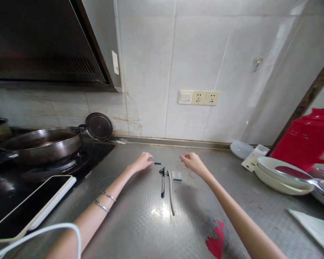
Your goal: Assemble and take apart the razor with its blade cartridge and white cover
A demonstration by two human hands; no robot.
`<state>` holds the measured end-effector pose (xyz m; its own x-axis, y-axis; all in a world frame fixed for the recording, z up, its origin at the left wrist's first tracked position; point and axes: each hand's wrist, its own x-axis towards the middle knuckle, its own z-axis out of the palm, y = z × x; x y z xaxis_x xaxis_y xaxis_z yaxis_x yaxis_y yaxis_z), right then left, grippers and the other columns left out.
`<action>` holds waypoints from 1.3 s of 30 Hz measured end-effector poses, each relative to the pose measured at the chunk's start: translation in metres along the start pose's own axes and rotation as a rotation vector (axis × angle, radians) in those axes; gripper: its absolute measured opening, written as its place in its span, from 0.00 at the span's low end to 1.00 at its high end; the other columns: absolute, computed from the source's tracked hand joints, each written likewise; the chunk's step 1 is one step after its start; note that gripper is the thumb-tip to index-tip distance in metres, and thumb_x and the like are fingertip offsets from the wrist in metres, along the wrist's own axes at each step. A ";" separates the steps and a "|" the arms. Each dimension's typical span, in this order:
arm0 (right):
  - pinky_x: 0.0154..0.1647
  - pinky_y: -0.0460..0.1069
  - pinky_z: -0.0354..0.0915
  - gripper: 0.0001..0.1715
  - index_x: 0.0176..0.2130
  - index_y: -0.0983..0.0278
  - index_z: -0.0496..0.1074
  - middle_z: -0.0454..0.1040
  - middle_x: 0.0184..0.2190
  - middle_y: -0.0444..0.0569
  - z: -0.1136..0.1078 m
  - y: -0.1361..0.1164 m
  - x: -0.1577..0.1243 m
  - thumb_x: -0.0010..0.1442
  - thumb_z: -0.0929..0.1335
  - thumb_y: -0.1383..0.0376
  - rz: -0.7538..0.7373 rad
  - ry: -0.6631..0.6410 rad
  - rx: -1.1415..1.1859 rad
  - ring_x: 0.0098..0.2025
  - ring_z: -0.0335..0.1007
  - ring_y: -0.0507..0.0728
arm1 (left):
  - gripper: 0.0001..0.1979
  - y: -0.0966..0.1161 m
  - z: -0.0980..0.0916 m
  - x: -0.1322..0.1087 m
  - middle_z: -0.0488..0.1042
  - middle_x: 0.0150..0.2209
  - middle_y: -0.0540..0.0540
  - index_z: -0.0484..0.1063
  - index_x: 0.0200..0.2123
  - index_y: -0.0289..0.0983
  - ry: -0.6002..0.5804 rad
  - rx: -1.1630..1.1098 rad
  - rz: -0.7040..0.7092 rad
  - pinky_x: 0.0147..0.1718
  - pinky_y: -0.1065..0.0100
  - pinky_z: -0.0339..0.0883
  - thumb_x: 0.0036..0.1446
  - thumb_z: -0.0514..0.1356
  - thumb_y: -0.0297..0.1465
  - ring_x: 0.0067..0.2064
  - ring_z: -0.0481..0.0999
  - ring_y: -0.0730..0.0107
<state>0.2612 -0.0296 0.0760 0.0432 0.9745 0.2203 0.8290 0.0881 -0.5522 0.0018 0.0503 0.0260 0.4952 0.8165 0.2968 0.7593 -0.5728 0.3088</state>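
My left hand (143, 162) rests on the metal counter (135, 216), open with its fingers loosely bent. Just right of its thumb lies a small dark green strip (157, 163). My right hand (193, 162) is held above the counter on the other side, fingers lightly curled and apart, with nothing visible in them. Between the hands lies a razor (162, 184) with a black and grey handle, its head pointing away from me. Beside it is a slim, slightly curved grey handle (171, 194) with a dark far end. A small clear plastic piece (176, 175) with a green strip along its edge sits to the right.
To the left, a steel pan (43, 144) stands on the black stove, with a phone (29, 205) and a white cable (51, 226) nearer me. White plates (275, 181), a red container (305, 140) and a white paper (315, 228) are at right. A red patch (216, 241) marks the front.
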 end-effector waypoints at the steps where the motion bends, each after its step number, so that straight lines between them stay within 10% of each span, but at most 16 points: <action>1: 0.21 0.43 0.52 0.19 0.24 0.67 0.72 0.68 0.15 0.47 -0.002 0.004 0.002 0.53 0.60 0.58 0.005 0.009 0.010 0.20 0.64 0.51 | 0.15 -0.002 0.006 0.000 0.73 0.43 0.41 0.73 0.40 0.34 0.024 0.027 0.012 0.46 0.63 0.59 0.51 0.58 0.35 0.46 0.68 0.61; 30: 0.21 0.43 0.55 0.11 0.30 0.65 0.72 0.70 0.16 0.44 0.012 0.028 0.010 0.51 0.62 0.63 0.038 0.044 0.042 0.20 0.65 0.51 | 0.07 0.009 0.039 -0.002 0.71 0.36 0.45 0.73 0.32 0.36 0.093 0.148 0.109 0.41 0.64 0.59 0.55 0.55 0.30 0.42 0.64 0.65; 39: 0.36 0.47 0.62 0.14 0.38 0.64 0.73 0.73 0.33 0.49 0.010 0.021 0.006 0.53 0.65 0.60 -0.361 0.155 0.085 0.31 0.68 0.53 | 0.07 0.050 0.003 0.002 0.71 0.37 0.45 0.72 0.34 0.36 0.240 0.182 0.267 0.43 0.62 0.58 0.56 0.54 0.30 0.44 0.63 0.65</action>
<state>0.2737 -0.0203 0.0574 -0.1531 0.8355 0.5277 0.7576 0.4421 -0.4802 0.0426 0.0237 0.0393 0.5888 0.5887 0.5539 0.6904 -0.7226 0.0342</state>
